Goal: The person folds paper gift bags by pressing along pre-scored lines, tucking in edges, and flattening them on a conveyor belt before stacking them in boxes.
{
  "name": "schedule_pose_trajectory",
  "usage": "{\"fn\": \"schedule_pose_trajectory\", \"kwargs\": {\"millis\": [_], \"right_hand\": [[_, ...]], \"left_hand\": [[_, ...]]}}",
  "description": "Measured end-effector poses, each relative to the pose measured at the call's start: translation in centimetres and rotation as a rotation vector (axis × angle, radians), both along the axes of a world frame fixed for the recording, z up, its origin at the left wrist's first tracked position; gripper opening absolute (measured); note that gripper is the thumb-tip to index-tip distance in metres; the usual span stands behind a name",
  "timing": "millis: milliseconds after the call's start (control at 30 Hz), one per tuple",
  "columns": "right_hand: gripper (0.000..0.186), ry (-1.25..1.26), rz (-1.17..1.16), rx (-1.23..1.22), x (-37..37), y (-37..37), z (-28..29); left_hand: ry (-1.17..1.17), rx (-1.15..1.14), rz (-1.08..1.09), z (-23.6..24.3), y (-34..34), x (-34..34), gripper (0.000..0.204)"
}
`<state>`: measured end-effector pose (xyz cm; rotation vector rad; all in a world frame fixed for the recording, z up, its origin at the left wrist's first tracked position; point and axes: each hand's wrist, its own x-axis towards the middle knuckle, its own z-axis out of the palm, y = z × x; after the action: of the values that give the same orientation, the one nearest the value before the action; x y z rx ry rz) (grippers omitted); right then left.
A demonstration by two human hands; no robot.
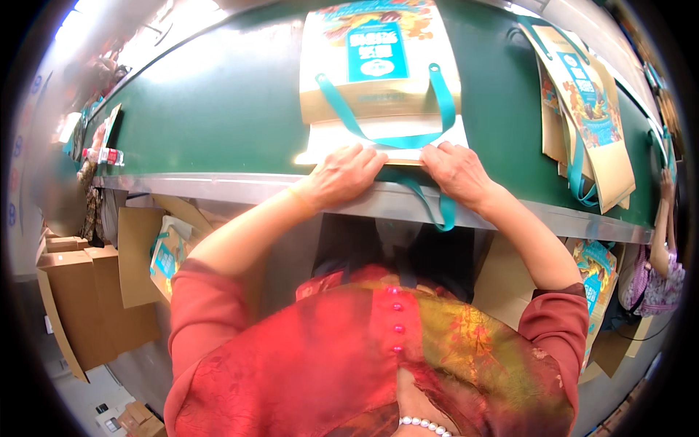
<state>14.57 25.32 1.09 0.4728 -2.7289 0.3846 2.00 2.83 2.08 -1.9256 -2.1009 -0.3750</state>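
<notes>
A flat paper gift bag (331, 98), cream and gold with a teal printed panel, lies on the green work surface with its open end toward me. One teal ribbon handle (408, 141) loops over the bag's upper side; a second ribbon (429, 207) hangs over the surface's front edge. My left hand (346, 175) grips the left part of the bag's near edge, fingers curled. At the right part of that edge, my right hand (459, 173) holds it the same way, beside the ribbon. The fingertips are partly hidden.
More gift bags (590, 109) lie stacked at the right. A metal rail (291, 191) runs along the green surface's front. Below stand open cardboard boxes (102, 298) with bags inside. A bottle (109, 156) lies at the far left. Other people's arms (662, 218) show at both sides.
</notes>
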Motion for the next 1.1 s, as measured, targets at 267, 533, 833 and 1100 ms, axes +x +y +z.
{"fn": "schedule_pose_trajectory", "kwargs": {"millis": [267,533,833,1100], "right_hand": [[0.017,-0.674,-0.096,-0.172,-1.4,0.8,3.0],[0.068,-0.737,-0.166,-0.827,-8.9,6.8,3.4],[0.028,-0.073,-0.206,-0.168,-5.6,4.0,3.1],[0.020,-0.618,-0.318,-0.315,-5.8,4.5,0.0]], "left_hand": [[-0.323,-0.232,0.122,-0.1,-2.7,-2.0,0.014],[-0.975,-0.514,0.051,1.1,0.8,-9.4,0.030],[-0.611,-0.440,-0.033,-0.9,2.4,-11.1,0.026],[-1.163,-0.172,0.427,-1.5,2.2,-8.4,0.023]]}}
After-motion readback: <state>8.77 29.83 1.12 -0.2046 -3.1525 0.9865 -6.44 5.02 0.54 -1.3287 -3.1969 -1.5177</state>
